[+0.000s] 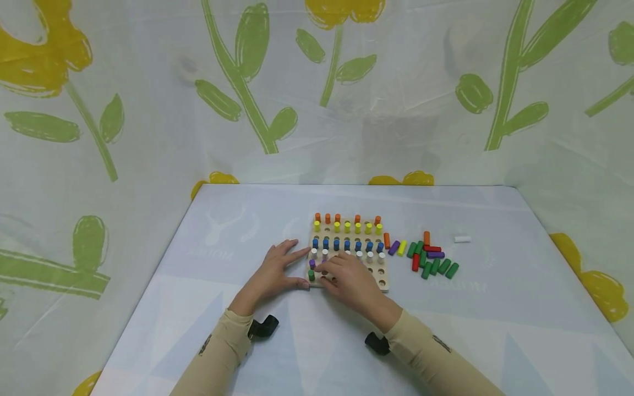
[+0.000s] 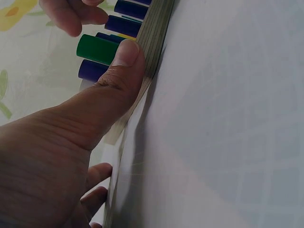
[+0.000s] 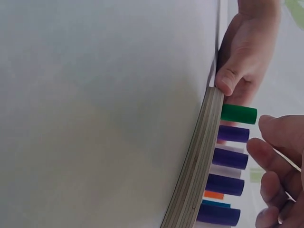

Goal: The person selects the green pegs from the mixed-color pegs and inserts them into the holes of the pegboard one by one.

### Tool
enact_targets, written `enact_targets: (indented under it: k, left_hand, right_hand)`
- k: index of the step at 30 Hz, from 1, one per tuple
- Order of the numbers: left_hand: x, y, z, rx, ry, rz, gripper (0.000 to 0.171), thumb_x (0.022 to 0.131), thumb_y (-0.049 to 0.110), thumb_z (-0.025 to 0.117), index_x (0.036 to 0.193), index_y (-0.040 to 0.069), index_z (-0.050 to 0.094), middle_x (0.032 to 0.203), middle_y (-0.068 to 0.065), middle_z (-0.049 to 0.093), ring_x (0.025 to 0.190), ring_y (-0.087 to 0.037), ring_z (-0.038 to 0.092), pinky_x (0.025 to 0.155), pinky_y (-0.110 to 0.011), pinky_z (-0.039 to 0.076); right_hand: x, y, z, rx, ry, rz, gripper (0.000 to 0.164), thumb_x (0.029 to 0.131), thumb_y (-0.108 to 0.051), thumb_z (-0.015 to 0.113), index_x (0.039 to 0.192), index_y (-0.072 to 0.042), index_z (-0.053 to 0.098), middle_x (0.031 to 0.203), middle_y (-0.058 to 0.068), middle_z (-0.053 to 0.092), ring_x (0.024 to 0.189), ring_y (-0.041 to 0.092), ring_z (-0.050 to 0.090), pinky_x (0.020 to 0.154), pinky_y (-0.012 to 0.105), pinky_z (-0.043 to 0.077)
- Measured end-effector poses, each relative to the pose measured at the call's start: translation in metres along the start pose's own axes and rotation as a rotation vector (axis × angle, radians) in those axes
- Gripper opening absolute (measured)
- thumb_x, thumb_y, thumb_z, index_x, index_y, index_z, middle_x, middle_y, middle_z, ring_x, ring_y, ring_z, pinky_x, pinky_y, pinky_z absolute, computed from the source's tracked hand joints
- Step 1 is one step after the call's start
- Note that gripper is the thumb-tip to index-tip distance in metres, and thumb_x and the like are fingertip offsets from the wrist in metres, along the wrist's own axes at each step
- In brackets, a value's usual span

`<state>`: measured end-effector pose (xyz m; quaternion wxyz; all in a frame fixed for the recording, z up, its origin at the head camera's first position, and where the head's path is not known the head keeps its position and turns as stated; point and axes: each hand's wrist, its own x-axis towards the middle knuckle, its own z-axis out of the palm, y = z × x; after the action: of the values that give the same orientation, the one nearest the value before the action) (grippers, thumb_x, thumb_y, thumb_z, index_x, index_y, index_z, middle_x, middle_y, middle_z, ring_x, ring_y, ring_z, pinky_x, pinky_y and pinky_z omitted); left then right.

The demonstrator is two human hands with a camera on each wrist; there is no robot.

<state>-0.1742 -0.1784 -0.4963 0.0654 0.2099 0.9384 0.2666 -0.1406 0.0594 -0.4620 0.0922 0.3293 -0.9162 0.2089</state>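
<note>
A wooden pegboard (image 1: 376,277) lies on the table with rows of orange, yellow, blue, white and purple pegs standing in it. One green peg (image 3: 240,114) is upright at its front left corner, beside the purple pegs (image 3: 230,158). My left hand (image 1: 272,275) rests at the board's left side with fingers spread, its thumb at the front corner by the green peg. Over the front rows is my right hand (image 1: 356,283), thumb and fingers loosely bent and apart close to the green peg's top. Nothing shows between them. It hides some pegs in the head view.
Right of the board lie several loose pegs: green pegs (image 1: 434,267), a red peg (image 1: 415,262), a purple peg (image 1: 394,248), a yellow peg (image 1: 402,248) and an orange peg (image 1: 387,240). A white peg (image 1: 463,239) lies farther right. Flower-printed cloth (image 1: 396,137) surrounds the table.
</note>
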Motion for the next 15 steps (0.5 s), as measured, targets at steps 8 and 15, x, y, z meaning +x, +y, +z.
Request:
enact_targets:
  k: [8,15]
  left_hand:
    - [-0.001,0.002,-0.001,0.003,-0.014,-0.022,0.089,0.077,0.051,0.085,0.154,0.028,0.047,0.164,-0.013,0.029,0.153,-0.037,0.021,0.126,-0.054,0.003]
    - [0.0,0.004,-0.002,0.003,-0.025,-0.036,0.089,0.077,0.051,0.085,0.154,0.028,0.046,0.165,-0.013,0.029,0.153,-0.036,0.02,0.126,-0.053,0.003]
  right_hand:
    - [-0.006,0.002,-0.007,-0.003,-0.041,0.082,0.02,0.091,-0.026,0.079,0.11,-0.02,0.077,0.101,-0.009,0.075,0.093,0.012,0.059,0.084,0.032,0.055]
    - [-0.014,0.008,-0.01,0.014,-0.035,0.126,0.019,0.089,-0.025,0.08,0.108,-0.02,0.076,0.098,-0.007,0.074,0.095,0.015,0.062,0.086,0.035,0.057]
